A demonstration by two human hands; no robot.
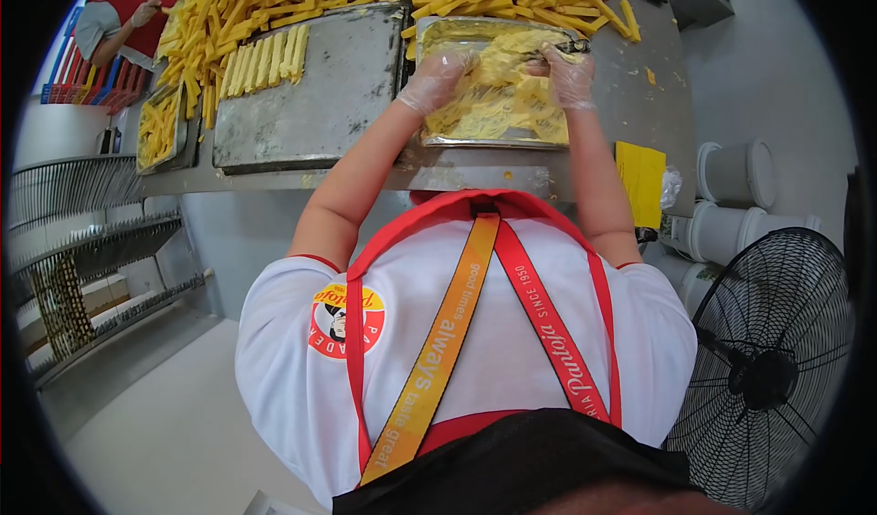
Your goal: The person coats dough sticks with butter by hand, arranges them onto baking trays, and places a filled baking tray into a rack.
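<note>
A shallow metal tray (498,141) holds a soft yellow mixture (512,72), smeared over its bottom and heaped toward the far side. At the tray's left side is my left hand (443,78) in a clear glove, its fingers curled against the mixture; what they hold is hidden. My right hand (570,77), also gloved, is closed around a dark, mixture-coated tool (574,47) at the tray's far right. The tool's shape is partly hidden by the fingers and the mixture.
Yellow sticks (265,4) are piled along the back of the metal table (630,86). Left of the tray lies a flat pan (311,95) with a row of sticks. A person (123,22) stands at the far left. A black fan (767,378) and white buckets (740,173) are at right.
</note>
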